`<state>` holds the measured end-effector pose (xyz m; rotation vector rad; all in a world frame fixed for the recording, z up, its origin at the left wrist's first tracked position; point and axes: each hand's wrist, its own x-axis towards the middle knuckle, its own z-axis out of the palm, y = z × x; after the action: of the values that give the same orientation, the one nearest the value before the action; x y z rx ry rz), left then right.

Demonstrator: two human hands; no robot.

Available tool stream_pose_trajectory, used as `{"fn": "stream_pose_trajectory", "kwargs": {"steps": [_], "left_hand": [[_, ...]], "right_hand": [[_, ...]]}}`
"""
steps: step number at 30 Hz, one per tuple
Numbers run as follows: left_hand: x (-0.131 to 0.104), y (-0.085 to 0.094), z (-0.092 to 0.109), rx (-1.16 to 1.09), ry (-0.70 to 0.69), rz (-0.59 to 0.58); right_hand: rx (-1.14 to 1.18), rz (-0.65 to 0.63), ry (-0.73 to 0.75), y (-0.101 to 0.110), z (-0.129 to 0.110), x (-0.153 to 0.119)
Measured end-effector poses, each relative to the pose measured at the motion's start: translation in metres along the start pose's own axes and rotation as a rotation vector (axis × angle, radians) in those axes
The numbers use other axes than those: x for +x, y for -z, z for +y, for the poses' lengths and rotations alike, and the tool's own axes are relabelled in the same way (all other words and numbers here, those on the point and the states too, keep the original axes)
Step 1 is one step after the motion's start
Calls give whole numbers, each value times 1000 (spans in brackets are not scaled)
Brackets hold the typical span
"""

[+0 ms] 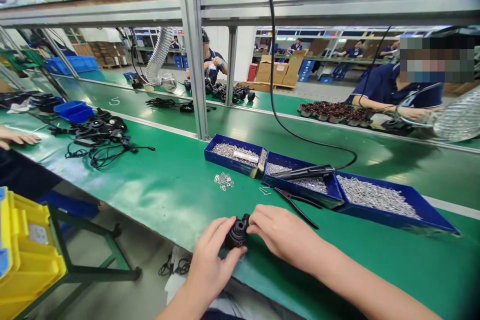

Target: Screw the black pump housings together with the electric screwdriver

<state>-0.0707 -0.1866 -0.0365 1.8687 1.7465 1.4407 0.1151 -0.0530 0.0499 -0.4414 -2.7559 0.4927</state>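
Near the table's front edge, my left hand (210, 255) is closed round a black round plastic part (238, 231) with a ringed top and a hole in its middle. My right hand (279, 227) has its fingers pinched against the right side of the same part; whether they also hold something small is hidden. Beyond my hands lie a loose group of metal washers (224, 180) and several screws (264, 190). Black-handled pliers (300, 208) rest on the green table to the right of the screws.
Three blue bins (234, 164) of small metal parts stand in a row; a black pen-shaped power screwdriver (303, 172) with a cable lies across the middle one. Black cabled parts (103, 127) lie at left, beside a co-worker's hand (17, 136). A metal post (193, 60) rises behind.
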Motion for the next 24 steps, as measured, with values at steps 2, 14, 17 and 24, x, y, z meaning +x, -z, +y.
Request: {"fn": "stream_pose_trajectory", "kwargs": {"steps": [2, 14, 17, 24], "left_hand": [[1, -1, -1, -19, -1, 1], [0, -3, -4, -118, 30, 8], [0, -3, -4, -123, 30, 7], [-2, -3, -6, -114, 28, -4]], "right_hand": [[-32, -19, 19, 2, -3, 3], [273, 142, -27, 6, 7, 4], [270, 168, -63, 1, 7, -4], [192, 104, -55, -6, 10, -8]]}}
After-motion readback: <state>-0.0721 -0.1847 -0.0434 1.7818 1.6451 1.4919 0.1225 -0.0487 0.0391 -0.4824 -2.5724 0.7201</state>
